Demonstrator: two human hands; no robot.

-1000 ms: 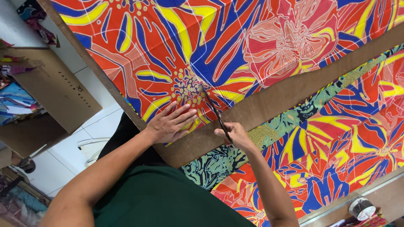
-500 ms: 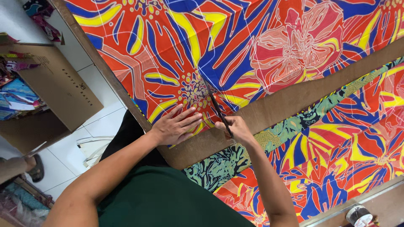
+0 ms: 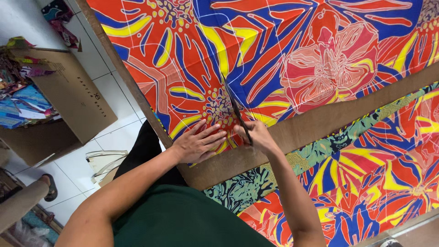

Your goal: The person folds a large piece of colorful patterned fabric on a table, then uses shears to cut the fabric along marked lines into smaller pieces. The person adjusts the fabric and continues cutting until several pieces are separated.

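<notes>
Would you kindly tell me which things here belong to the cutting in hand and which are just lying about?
In use:
- black scissors, held in the right hand
- bright red, blue and yellow flowered fabric, pressed flat by the left hand
- brown table

Lying about:
- brown cardboard box of cloth scraps
- second flowered fabric piece

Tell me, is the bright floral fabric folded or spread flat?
Spread flat: the floral fabric lies smooth across the table, left hand pressing it, right hand working scissors.
</notes>
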